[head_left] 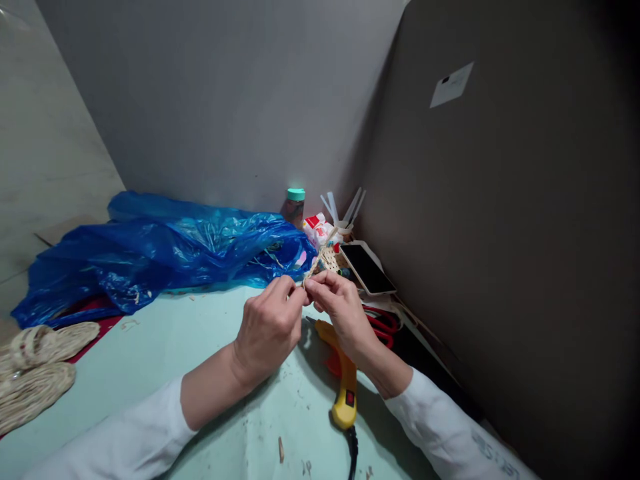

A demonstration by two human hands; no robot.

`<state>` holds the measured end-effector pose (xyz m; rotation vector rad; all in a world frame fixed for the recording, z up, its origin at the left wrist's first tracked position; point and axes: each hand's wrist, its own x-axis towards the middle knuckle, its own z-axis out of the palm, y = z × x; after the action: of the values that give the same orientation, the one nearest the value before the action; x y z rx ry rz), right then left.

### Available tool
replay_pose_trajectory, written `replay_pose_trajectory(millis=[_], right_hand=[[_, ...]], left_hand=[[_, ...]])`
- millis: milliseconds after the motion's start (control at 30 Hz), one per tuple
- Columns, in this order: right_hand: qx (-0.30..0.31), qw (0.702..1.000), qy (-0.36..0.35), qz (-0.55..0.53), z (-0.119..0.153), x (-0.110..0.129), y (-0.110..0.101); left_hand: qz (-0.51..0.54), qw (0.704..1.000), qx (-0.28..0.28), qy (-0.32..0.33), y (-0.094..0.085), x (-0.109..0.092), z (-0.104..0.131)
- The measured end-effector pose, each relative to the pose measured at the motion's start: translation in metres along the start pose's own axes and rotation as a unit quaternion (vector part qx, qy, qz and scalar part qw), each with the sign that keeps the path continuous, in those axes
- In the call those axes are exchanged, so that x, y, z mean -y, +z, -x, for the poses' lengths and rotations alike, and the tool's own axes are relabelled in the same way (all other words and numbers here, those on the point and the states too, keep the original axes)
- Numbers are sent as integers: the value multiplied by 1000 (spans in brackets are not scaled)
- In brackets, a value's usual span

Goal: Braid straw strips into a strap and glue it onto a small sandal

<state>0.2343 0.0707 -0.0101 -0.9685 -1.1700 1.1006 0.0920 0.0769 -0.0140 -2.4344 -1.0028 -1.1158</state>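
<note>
My left hand (pixel 270 323) and my right hand (pixel 340 308) meet at the middle of the view, above the pale green table. Both are closed, fingertips pinching a thin braided straw strand (pixel 313 268) that rises from between them. Most of the strand's lower part is hidden by my fingers. Below my right hand lies a yellow glue gun (pixel 346 400), its nozzle towards my hands and its black cord running to the front edge. Red-handled scissors (pixel 383 325) rest just right of my right wrist.
A blue plastic bag (pixel 165 250) spreads across the back left. Woven straw sandals (pixel 37 387) lie at the far left. Behind my hands are a green-lidded jar (pixel 295 205), a cup with white sticks (pixel 344 227) and a tablet (pixel 367 268). Grey walls enclose the table.
</note>
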Motion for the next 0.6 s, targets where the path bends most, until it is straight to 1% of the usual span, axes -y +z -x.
replay_pose_trajectory(millis=[100,167,200,267,300,367,400,433,467,500,533,567,600], right_hand=[[7,999,24,-29,-1,-6,0],[7,998,38,-43,-3,-11,-2],[3,998,42,-47,-4,-13,-3],[-8,998,43,-46,-6,-14,-5],[-13,998,41,-44,-7,-14,-6],[-15,999,35,-36,-7,-12,-6],[-12,999,32,-31,-7,-12,-5],[-7,999,30,-26,-6,-12,-5],[1,999,28,-19,-5,-11,-4],[11,1000,27,-12,-5,-12,-3],[22,999,25,-2,-4,-12,-3],[34,999,23,10,-5,-12,-3],[47,998,20,25,-5,-11,-3]], left_hand=[[-81,994,4,76,5,-1,6],[-107,989,7,98,6,-3,7],[-97,990,12,99,5,-5,7],[-18,997,17,72,2,-8,4],[39,998,14,41,0,-9,2],[144,988,1,-56,-3,-8,-4],[191,975,4,-114,-4,-7,-7],[241,955,27,-172,-4,-5,-10],[297,926,68,-225,-4,-2,-12],[355,888,115,-269,-2,1,-14],[406,849,156,-300,0,4,-15],[443,818,182,-320,2,7,-15],[462,801,192,-330,4,9,-15]])
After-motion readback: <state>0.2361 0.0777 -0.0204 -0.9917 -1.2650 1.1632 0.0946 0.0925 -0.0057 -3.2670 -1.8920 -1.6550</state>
